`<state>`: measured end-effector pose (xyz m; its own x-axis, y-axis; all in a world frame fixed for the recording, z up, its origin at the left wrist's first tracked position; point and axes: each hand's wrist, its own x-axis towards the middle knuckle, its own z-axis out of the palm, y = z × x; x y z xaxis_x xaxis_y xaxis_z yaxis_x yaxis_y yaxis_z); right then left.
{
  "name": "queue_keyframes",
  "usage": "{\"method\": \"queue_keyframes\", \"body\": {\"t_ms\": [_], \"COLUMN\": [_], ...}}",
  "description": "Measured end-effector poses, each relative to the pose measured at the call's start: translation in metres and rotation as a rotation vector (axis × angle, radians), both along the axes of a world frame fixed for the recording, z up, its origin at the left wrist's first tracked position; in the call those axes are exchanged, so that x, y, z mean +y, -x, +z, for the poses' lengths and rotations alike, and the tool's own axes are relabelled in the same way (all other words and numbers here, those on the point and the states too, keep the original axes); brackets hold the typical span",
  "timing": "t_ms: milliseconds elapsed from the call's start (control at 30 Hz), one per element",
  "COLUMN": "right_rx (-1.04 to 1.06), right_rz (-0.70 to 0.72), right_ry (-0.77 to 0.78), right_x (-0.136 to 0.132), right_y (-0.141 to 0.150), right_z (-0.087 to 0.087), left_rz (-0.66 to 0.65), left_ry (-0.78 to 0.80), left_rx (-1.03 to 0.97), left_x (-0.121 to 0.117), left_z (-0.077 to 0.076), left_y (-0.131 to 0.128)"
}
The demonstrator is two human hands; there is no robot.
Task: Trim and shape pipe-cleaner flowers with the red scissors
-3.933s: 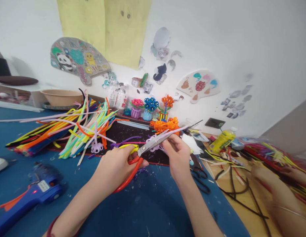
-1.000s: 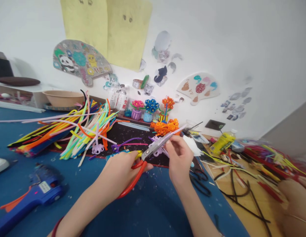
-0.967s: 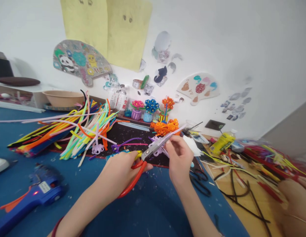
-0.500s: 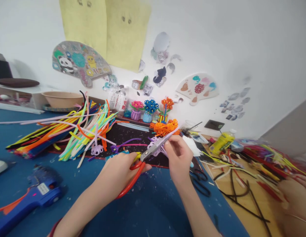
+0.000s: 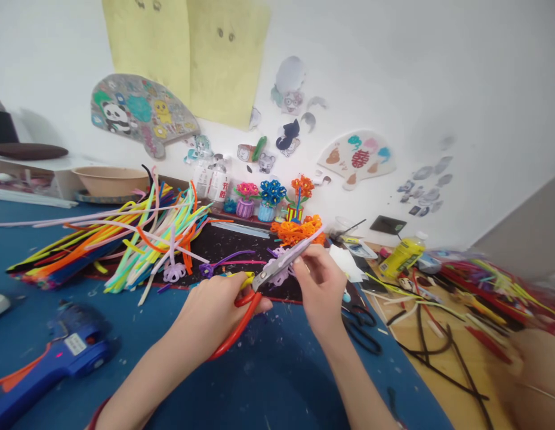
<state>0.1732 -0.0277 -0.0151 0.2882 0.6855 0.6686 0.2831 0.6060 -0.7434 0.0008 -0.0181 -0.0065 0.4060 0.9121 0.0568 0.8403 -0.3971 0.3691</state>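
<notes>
My left hand (image 5: 215, 307) is closed round the red-handled scissors (image 5: 242, 329), whose blades point up and to the right. A small yellow piece (image 5: 249, 279) shows beside its fingers. My right hand (image 5: 323, 283) is closed in a pinch near the blade tips. A lilac pipe cleaner (image 5: 314, 235) lies along the blades by its fingertips; how far it runs into the hand is hidden. Behind the blades, on the dark mat (image 5: 228, 242), a looped lilac pipe-cleaner flower (image 5: 281, 276) is partly covered. Farther left lie another lilac flower (image 5: 173, 272) and a purple one (image 5: 207, 270).
A pile of coloured pipe cleaners (image 5: 143, 239) spreads at the left, with a blue glue gun (image 5: 76, 352) nearer. Potted pipe-cleaner flowers (image 5: 273, 194) and an orange heap (image 5: 299, 230) stand behind. Black scissors (image 5: 362, 337) and a yellow bottle (image 5: 401, 255) are rightward. Another person's hand (image 5: 535, 352) is at far right.
The view has shifted slightly, and both hands appear a little farther left with the scissors still held. At far right, the other person's hand has moved and is blurred.
</notes>
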Motion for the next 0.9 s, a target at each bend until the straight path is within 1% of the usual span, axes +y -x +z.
{"method": "queue_keyframes", "body": {"t_ms": [167, 333, 567, 733, 900], "right_rx": [-0.001, 0.002, -0.092, -0.103, -0.141], "right_rz": [0.004, 0.006, 0.035, 0.022, 0.017], "right_ry": [0.005, -0.010, 0.012, 0.002, -0.007], "right_x": [0.001, 0.001, -0.003, -0.001, -0.001], "right_y": [-0.002, -0.001, 0.008, 0.008, 0.004], "right_z": [-0.001, 0.000, -0.001, -0.003, -0.003], "left_rz": [-0.041, -0.023, -0.009, -0.018, -0.008], "left_ry": [0.032, 0.051, 0.076, 0.039, -0.007], "left_rx": [-0.026, -0.031, -0.082, -0.064, 0.015], "left_x": [0.000, 0.001, -0.003, -0.002, 0.000], "left_z": [-0.002, -0.001, 0.001, -0.001, -0.003], "left_y": [-0.001, -0.001, -0.002, -0.002, 0.000]}}
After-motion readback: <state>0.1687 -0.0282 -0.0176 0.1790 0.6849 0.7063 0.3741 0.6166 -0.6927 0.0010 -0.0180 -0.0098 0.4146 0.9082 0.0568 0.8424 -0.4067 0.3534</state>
